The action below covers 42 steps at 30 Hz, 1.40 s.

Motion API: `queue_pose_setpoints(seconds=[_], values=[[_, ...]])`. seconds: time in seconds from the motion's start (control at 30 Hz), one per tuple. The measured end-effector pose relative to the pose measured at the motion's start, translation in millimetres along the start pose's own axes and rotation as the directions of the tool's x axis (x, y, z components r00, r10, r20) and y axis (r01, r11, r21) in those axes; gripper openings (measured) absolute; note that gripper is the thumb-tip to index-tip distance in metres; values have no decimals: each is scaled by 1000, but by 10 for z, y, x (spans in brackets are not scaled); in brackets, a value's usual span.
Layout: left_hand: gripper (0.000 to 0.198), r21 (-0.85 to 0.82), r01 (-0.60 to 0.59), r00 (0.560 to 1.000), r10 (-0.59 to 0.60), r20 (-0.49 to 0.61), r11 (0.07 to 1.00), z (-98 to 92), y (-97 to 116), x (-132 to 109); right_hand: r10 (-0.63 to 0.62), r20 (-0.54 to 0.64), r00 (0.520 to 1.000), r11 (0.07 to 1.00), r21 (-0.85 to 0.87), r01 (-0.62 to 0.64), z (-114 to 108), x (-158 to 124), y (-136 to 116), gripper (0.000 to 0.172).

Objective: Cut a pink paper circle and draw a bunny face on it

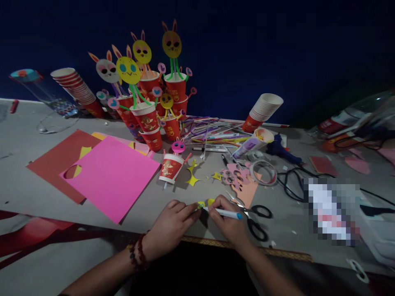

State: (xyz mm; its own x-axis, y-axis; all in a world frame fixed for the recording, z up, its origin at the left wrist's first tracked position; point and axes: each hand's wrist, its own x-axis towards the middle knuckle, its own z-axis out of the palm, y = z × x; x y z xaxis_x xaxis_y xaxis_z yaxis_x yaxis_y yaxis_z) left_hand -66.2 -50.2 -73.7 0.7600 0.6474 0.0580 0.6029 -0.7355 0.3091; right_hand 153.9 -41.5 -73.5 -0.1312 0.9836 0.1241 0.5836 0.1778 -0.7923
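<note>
Between the fingertips of my left hand is a small yellow paper circle with a blue-green mark on it. My right hand grips a white marker with a blue end, its tip side close to that circle. A second yellow paper piece lies just beyond my right fingers. Scissors with black handles rest open to the right of my right hand. Ahead stands a red paper cup with a pink paper face above it.
Pink paper sheets lie at left. Behind are several cup figures with rabbit faces, stacked paper cups, and pipe cleaners. Right of centre sit a tape roll, cut pink paper, a blue glue gun and black cables.
</note>
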Motion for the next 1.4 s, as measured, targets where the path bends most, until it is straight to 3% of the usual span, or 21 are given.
queue_pose_setpoints(seconds=[0.2,0.53,1.03,1.4], values=[[49,-12,6,1000,-6,1,1000,9,-2,1,15,-45,999,999,48,-13,-5,9,-18,22],[45,-14,-2,1000,2,-3,1000,2,-1,3,-5,34,999,1000,20,4,-19,-2,-28,23],[45,-25,3,1000,-4,-7,1000,-3,1,6,-1,-24,1000,1000,19,1,11,1,-13,26],[43,4,-1,1000,1,-19,1000,10,0,5,-8,25,1000,1000,4,8,18,0,20,23]])
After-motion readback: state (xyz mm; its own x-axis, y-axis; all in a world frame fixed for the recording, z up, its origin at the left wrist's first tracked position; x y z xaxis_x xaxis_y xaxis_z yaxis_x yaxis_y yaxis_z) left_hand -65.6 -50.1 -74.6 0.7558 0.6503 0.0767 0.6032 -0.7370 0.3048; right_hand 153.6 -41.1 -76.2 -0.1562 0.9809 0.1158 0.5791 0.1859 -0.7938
